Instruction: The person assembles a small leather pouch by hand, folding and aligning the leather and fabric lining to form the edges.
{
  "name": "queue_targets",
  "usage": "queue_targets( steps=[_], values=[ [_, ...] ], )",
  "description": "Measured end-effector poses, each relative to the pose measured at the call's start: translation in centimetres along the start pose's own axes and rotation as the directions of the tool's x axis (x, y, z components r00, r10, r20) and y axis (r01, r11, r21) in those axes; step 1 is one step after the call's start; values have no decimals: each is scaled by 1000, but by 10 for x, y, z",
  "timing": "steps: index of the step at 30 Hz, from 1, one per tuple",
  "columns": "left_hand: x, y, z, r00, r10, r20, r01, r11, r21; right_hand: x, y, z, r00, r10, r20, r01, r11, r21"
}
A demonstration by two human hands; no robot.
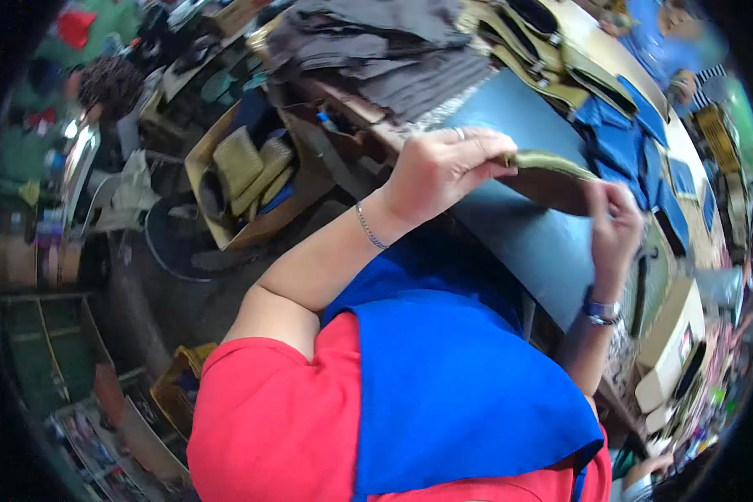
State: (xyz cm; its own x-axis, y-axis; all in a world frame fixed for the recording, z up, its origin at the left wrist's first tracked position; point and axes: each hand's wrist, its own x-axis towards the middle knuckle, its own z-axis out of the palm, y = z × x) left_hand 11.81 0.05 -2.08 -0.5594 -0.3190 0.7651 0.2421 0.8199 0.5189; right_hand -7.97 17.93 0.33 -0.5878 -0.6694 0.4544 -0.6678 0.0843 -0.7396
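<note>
Between my two hands a curved olive-green piece with a dark brown inner side (552,186) is stretched, bowed upward above the blue-grey work surface (510,117). My left hand (453,171), with a ring and a chain bracelet, pinches its left end between thumb and fingers. The other end is gripped by my right hand (615,217), slightly blurred, a watch on its wrist. A stack of dark grey fabric pieces (376,50) lies beyond my left hand. Blue fabric pieces (619,142) lie just past my right hand.
More olive pieces with dark openings (552,54) lie at the table's far side. A cardboard box (205,171) holding olive and blue pieces stands left of the table. Another carton (673,343) sits at the right. Other people are at work around, one in blue (644,33) at upper right.
</note>
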Motion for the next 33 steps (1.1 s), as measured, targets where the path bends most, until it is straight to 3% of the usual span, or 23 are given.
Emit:
queue_targets(
  steps=[1,2,3,4,6,8,9,11,13,14,15,17,18,20,21,22,23,26,29,31,33],
  values=[
    [1,1,-13,999,-35,-36,36,999,6,2,11,-12,986,165,-15,-165,984,-64],
    [2,2,-22,995,-65,-70,66,998,6,1,17,-14,990,138,15,-136,988,-74],
    [3,0,-27,990,15,-141,-13,1000,10,1,10,-8,1000,-13,7,14,997,-76],
    [1,3,-36,982,-69,-178,75,997,24,-1,1,-2,988,-156,-7,155,984,-84],
    [-2,13,-70,944,-216,-248,233,971,42,-3,-12,8,984,-180,-7,179,981,-75],
    [-2,10,-114,875,-273,-400,378,901,213,-5,1,14,976,-143,165,158,984,-84],
    [-7,6,-139,803,-333,-495,441,890,118,-9,15,18,953,-138,271,178,976,-128],
    [-41,-27,-209,713,-134,-689,483,806,343,-20,32,27,896,-111,429,208,960,-187],
    [-75,-47,-267,520,125,-845,538,721,437,-29,42,32,881,-91,465,212,954,-214],
    [-100,-52,-296,513,154,-845,657,564,501,-31,49,31,880,-112,461,238,945,-224],
    [-115,-60,-307,497,300,-814,690,432,581,-31,49,32,881,-122,457,243,945,-218],
    [-155,-78,-312,537,216,-816,717,393,576,-29,46,31,896,-102,432,225,943,-244],
    [-182,-90,-311,552,143,-822,762,313,567,-28,48,35,900,-153,408,270,930,-247],
    [-245,-125,-309,521,-156,-839,852,158,499,-26,54,45,894,-205,399,326,908,-264],
    [-297,-152,-318,608,-329,-723,794,270,544,-23,51,48,866,-213,452,358,895,-265],
    [-385,-212,-355,604,-570,-557,770,237,592,-26,55,56,862,-239,446,387,879,-277],
    [-433,-252,-377,394,-900,-188,781,220,584,-29,60,65,837,-278,472,442,851,-284],
    [-411,-222,-303,246,-774,-584,938,38,344,-35,58,80,766,-314,560,542,785,-300],
    [-384,-238,-287,153,-506,-849,976,211,50,-36,47,79,691,-314,651,631,702,-331],
    [-274,-163,-233,613,-271,-742,789,154,595,-35,48,81,662,-352,661,678,658,-328],
    [-199,-153,-189,852,-23,-523,498,344,796,-37,42,87,661,-330,674,717,543,-438]
  ],
)
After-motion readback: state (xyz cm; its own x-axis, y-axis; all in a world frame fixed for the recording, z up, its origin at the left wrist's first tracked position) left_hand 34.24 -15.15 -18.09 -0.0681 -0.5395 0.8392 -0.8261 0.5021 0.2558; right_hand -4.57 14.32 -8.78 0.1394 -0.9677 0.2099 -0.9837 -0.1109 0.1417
